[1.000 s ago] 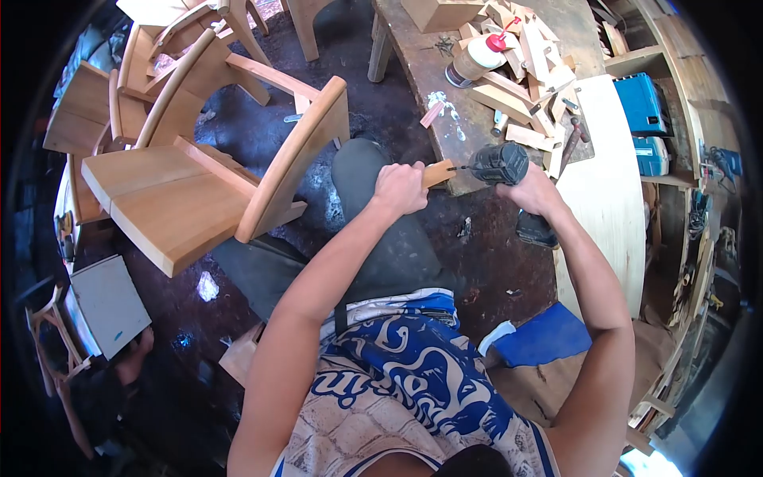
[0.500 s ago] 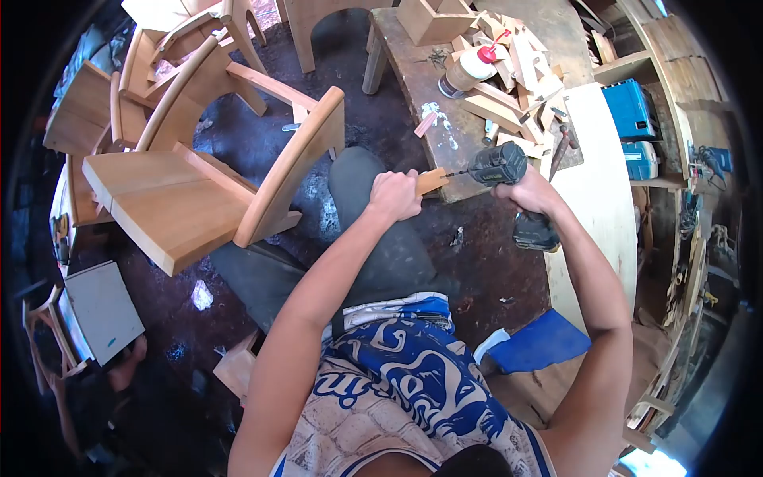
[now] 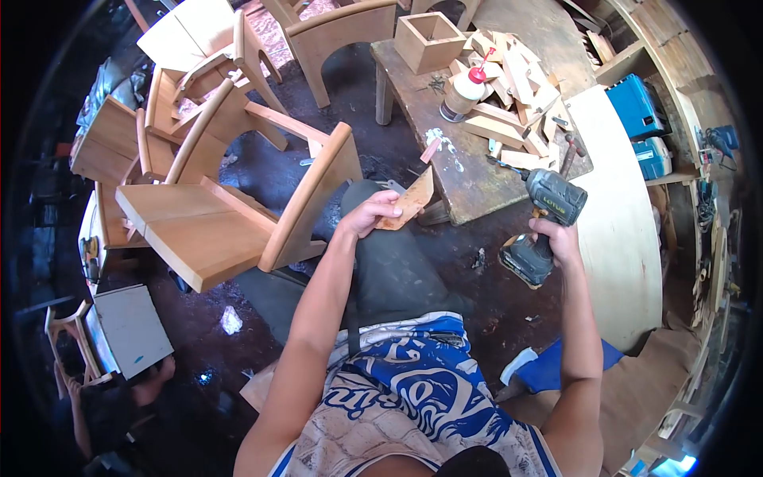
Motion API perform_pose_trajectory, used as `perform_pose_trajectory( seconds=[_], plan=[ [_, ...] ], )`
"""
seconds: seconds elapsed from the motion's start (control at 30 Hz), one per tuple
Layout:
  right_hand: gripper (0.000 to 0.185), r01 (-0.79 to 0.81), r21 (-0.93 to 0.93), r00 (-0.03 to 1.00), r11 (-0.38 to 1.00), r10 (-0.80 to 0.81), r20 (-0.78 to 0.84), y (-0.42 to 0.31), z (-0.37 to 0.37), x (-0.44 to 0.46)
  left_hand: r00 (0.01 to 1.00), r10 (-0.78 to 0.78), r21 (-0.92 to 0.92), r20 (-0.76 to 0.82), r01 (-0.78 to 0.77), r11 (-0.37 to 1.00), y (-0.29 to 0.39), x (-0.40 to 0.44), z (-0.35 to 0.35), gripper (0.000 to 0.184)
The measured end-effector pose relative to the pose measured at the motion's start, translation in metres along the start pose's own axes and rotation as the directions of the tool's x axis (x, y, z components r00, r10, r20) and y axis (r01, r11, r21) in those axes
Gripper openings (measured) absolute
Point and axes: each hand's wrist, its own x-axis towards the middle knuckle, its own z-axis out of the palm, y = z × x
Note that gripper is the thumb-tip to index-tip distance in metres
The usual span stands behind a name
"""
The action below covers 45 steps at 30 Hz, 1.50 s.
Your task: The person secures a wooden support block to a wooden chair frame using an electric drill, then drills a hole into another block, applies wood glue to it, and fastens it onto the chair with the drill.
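My left hand point(image 3: 373, 215) grips a small flat wooden block point(image 3: 412, 200) above my knee, with its broad face turned up. A cordless drill point(image 3: 556, 197) is in my right hand point(image 3: 558, 238), fingers wrapped round the handle. Its bit points up and left over the workbench corner, apart from the block. Left of my knee lies a wooden chair point(image 3: 199, 230) tipped on its side, its curved rail nearest my left hand.
The worn workbench point(image 3: 477, 191) bears a pile of wood offcuts point(image 3: 517, 87), a glue bottle point(image 3: 465, 94), an open wooden box point(image 3: 429, 44) and a hammer point(image 3: 569, 153). Blue tool cases point(image 3: 638, 107) sit on right-hand shelves. A co-worker's hand point(image 3: 163, 374) shows lower left.
The drill has come away from the block and moved right, its bit now clear. My left hand has drawn back slightly and turned the block's face upward. The view has shifted.
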Motion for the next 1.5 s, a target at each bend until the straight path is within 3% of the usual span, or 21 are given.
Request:
perform_pose_trajectory(
  seconds=[0.13,0.2,0.27,0.33,0.4,0.43,0.53,0.6,0.67,0.7,0.77,0.8,0.83,0.87,0.93,1.0,1.13,1.27,1.37,1.47,1.5],
  plan=[
    [0.025,0.214,0.050,0.967,0.976,-0.205,-0.151,0.045,0.008,0.030,0.986,0.168,-0.247,-0.009,-0.165,0.955,0.019,-0.017,0.032,0.075],
    [0.022,0.281,-0.024,0.929,0.960,-0.278,-0.246,0.078,0.012,0.058,0.981,0.192,-0.278,0.029,-0.176,0.944,0.020,-0.021,0.032,0.075],
    [0.042,0.380,0.037,0.827,0.924,-0.321,-0.462,0.091,0.027,0.079,0.966,0.251,-0.425,-0.066,-0.255,0.868,0.017,-0.025,0.037,0.063],
    [0.041,0.414,-0.085,0.755,0.906,-0.394,-0.525,0.099,0.041,0.100,0.948,0.287,-0.352,-0.140,-0.319,0.880,0.013,-0.025,0.039,0.054],
    [0.040,0.455,-0.168,0.691,0.875,-0.465,-0.554,0.099,0.056,0.110,0.859,0.217,-0.353,-0.463,-0.404,0.844,0.010,-0.027,0.048,0.049],
    [0.037,0.470,-0.184,0.687,0.863,-0.489,-0.538,0.099,0.062,0.112,0.883,0.217,-0.448,-0.416,-0.406,0.796,0.012,-0.033,0.048,0.047],
    [0.035,0.490,-0.178,0.681,0.853,-0.502,-0.533,0.098,0.071,0.113,0.781,0.276,-0.345,-0.561,-0.524,0.779,0.016,-0.039,0.069,0.050],
    [0.034,0.503,-0.184,0.675,0.845,-0.517,-0.527,0.098,0.071,0.112,0.792,0.290,-0.377,-0.538,-0.534,0.757,0.013,-0.043,0.068,0.057],
    [0.033,0.421,-0.080,0.749,0.903,-0.397,-0.530,0.102,0.068,0.111,0.710,0.321,-0.178,-0.627,-0.531,0.828,0.010,-0.043,0.073,0.064],
    [0.037,0.405,-0.050,0.770,0.913,-0.370,-0.519,0.108,0.068,0.106,0.707,0.294,-0.211,-0.643,-0.533,0.820,0.010,-0.044,0.076,0.077],
    [0.042,0.559,0.038,0.689,0.828,-0.439,-0.576,0.129,0.082,0.081,0.686,0.296,-0.175,-0.664,-0.528,0.831,0.017,-0.049,0.085,0.082],
    [0.047,0.517,-0.084,0.590,0.852,-0.426,-0.686,0.148,0.093,0.064,0.669,0.296,-0.141,-0.682,-0.517,0.844,0.020,-0.051,0.089,0.086],
    [0.048,0.484,-0.240,0.552,0.842,-0.506,-0.663,0.141,0.110,0.038,0.652,0.300,-0.112,-0.696,-0.511,0.852,0.021,-0.053,0.090,0.091],
    [0.046,0.370,-0.286,0.655,0.884,-0.466,-0.594,0.158,0.118,0.024,0.641,0.310,-0.113,-0.702,-0.530,0.841,0.017,-0.055,0.086,0.091],
    [0.016,0.453,-0.278,0.772,0.847,-0.529,-0.353,0.146,0.150,0.030,0.640,0.334,-0.064,-0.692,-0.516,0.854,0.004,-0.058,0.077,0.090],
    [0.008,0.550,-0.245,0.755,0.799,-0.600,-0.264,0.125,0.185,0.078,0.644,0.299,-0.097,-0.704,-0.504,0.858,-0.005,-0.060,0.074,0.089],
    [0.012,0.617,-0.632,0.617,0.470,-0.787,0.018,0.047,0.239,0.207,0.704,0.322,-0.132,-0.634,-0.508,0.851,-0.015,-0.068,0.080,0.087],
    [0.012,0.459,-0.888,0.715,-0.036,-0.577,0.394,0.017,0.257,0.328,0.723,0.281,-0.310,-0.631,-0.567,0.763,-0.020,-0.075,0.085,0.070],
    [0.013,0.441,-0.866,0.754,-0.236,-0.427,0.500,0.009,0.260,0.359,0.628,0.065,-0.317,-0.775,-0.477,0.820,-0.018,-0.074,0.090,0.051],
    [0.014,0.440,-0.855,0.754,-0.274,-0.404,0.518,0.019,0.259,0.370,0.660,0.136,-0.346,-0.739,-0.546,0.763,-0.007,-0.068,0.092,0.050],
    [0.014,0.443,-0.860,0.759,-0.251,-0.406,0.509,0.018,0.257,0.370,0.605,0.145,-0.286,-0.783,-0.556,0.780,-0.011,-0.062,0.089,0.050]
  ],
)
